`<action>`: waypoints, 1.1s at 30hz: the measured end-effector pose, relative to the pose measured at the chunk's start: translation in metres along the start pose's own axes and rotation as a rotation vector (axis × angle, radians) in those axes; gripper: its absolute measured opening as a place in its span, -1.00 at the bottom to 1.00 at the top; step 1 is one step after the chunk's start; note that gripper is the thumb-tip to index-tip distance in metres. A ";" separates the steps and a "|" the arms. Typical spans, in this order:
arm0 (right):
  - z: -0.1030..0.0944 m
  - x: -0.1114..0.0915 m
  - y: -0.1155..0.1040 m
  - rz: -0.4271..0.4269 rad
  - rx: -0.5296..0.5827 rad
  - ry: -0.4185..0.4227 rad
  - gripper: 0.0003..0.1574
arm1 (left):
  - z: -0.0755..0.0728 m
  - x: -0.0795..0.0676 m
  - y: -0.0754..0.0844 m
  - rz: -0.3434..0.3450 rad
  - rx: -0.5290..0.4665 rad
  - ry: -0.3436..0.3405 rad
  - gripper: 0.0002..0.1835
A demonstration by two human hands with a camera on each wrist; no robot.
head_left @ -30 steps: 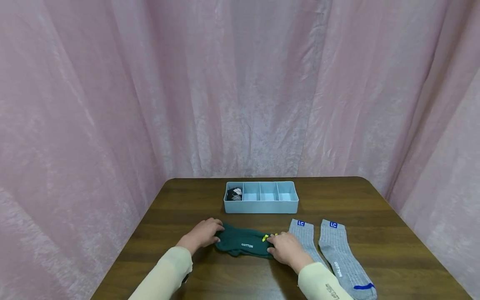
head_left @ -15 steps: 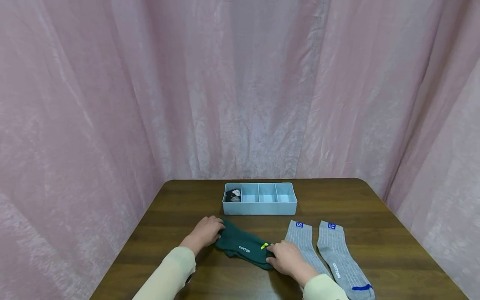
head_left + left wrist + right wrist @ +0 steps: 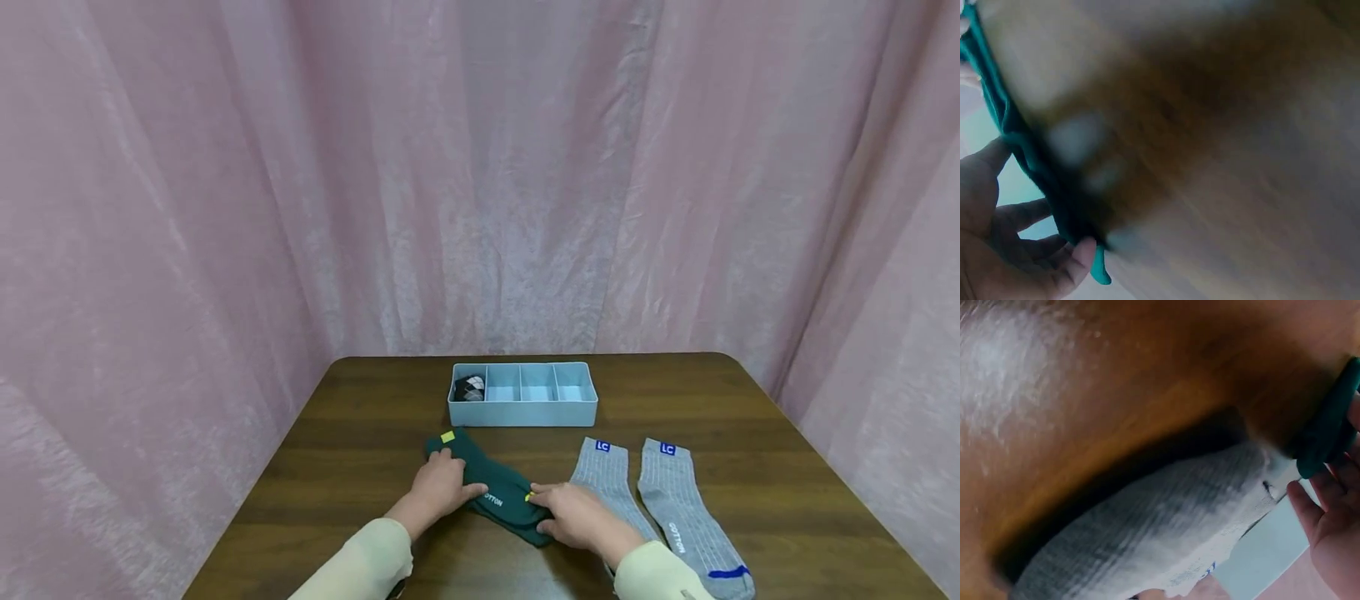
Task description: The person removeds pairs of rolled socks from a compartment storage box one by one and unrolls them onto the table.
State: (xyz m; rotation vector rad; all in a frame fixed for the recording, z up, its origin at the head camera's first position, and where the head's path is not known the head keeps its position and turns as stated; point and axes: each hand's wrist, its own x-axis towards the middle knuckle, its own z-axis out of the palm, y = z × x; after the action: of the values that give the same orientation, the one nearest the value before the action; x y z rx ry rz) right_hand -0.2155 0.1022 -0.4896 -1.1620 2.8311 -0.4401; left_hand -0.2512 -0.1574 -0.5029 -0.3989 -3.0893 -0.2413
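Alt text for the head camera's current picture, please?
Someone's left hand and right hand touch green socks on a table. Grey socks lie at right; behind, a blue box holds a dark bundle at its left end.

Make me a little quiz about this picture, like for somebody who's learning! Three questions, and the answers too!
1. True or false: the person's left hand and right hand both touch the dark green knitted socks.
2. How many light grey ribbed socks lie on the brown wooden table?
3. In the head view, which compartment of the pale blue rectangular box holds the black-and-white diamond-patterned bundle?
A) rightmost
B) leftmost
C) second from right

Key: 1. True. 2. Two. 3. B.
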 end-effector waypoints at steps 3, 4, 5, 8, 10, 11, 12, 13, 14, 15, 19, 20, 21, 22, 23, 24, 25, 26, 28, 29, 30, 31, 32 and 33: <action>0.005 -0.001 -0.001 0.022 -0.019 -0.004 -0.53 | 0.003 0.001 0.008 -0.031 0.026 -0.031 -0.26; 0.004 0.000 -0.003 0.030 -0.031 0.000 -0.53 | 0.002 0.002 0.008 -0.031 0.039 -0.032 -0.26; 0.004 0.000 -0.006 0.045 -0.046 -0.002 -0.54 | 0.001 0.003 0.009 -0.028 0.043 -0.035 -0.26; 0.003 0.003 -0.015 0.109 -0.088 -0.030 -0.55 | -0.003 0.005 0.008 0.000 0.034 -0.055 -0.28; 0.004 0.003 -0.021 0.123 -0.122 -0.029 -0.57 | -0.005 0.006 0.006 0.022 0.019 -0.071 -0.29; 0.005 0.003 -0.023 0.130 -0.129 -0.035 -0.57 | -0.005 0.006 0.006 0.031 0.010 -0.080 -0.30; 0.006 0.002 -0.024 0.133 -0.130 -0.037 -0.58 | -0.006 0.007 0.006 0.038 0.005 -0.087 -0.30; 0.007 0.001 -0.025 0.132 -0.129 -0.034 -0.58 | -0.007 0.008 0.006 0.044 0.001 -0.094 -0.30; 0.008 0.000 -0.025 0.130 -0.123 -0.030 -0.58 | -0.007 0.009 0.006 0.045 -0.008 -0.104 -0.30; 0.010 0.000 -0.024 0.131 -0.114 -0.032 -0.58 | -0.008 0.010 0.006 0.048 -0.015 -0.111 -0.30; 0.012 -0.005 -0.024 0.134 -0.089 -0.029 -0.54 | -0.008 0.012 0.004 0.050 -0.055 -0.144 -0.28; 0.013 -0.006 -0.024 0.130 -0.095 -0.023 -0.53 | -0.007 0.013 0.004 0.048 -0.067 -0.152 -0.28; 0.013 -0.007 -0.024 0.125 -0.101 -0.018 -0.53 | -0.007 0.014 0.004 0.049 -0.075 -0.160 -0.28; 0.014 -0.008 -0.025 0.122 -0.108 -0.014 -0.52 | -0.006 0.015 0.003 0.052 -0.082 -0.167 -0.28; 0.014 -0.008 -0.025 0.118 -0.118 -0.007 -0.52 | -0.006 0.016 0.003 0.052 -0.093 -0.175 -0.28; 0.015 -0.009 -0.026 0.112 -0.129 0.003 -0.52 | -0.007 0.017 0.003 0.054 -0.101 -0.180 -0.28; 0.016 -0.010 -0.028 0.108 -0.142 0.013 -0.52 | -0.007 0.018 0.003 0.056 -0.107 -0.187 -0.28; 0.018 -0.010 -0.029 0.103 -0.154 0.033 -0.53 | -0.007 0.019 0.002 0.059 -0.111 -0.193 -0.28; 0.020 -0.010 -0.033 0.098 -0.169 0.071 -0.53 | -0.007 0.021 0.002 0.067 -0.118 -0.200 -0.30; 0.022 -0.010 -0.034 0.095 -0.180 0.091 -0.54 | -0.007 0.022 0.001 0.074 -0.116 -0.203 -0.31; 0.022 -0.010 -0.037 0.095 -0.184 0.099 -0.54 | -0.007 0.024 0.001 0.083 -0.111 -0.205 -0.31; 0.022 -0.010 -0.039 0.097 -0.174 0.101 -0.56 | -0.007 0.024 0.001 0.092 -0.106 -0.208 -0.32; 0.023 -0.011 -0.041 0.098 -0.157 0.095 -0.56 | -0.007 0.025 0.001 0.101 -0.103 -0.211 -0.34; 0.022 -0.011 -0.043 0.095 -0.143 0.082 -0.57 | -0.007 0.026 0.001 0.112 -0.102 -0.214 -0.35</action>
State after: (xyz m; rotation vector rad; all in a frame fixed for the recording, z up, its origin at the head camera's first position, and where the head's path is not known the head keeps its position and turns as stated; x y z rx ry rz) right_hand -0.1753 0.0750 -0.4994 -1.0482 3.0166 -0.2910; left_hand -0.2761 -0.1509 -0.4945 -0.6395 -3.2561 -0.3783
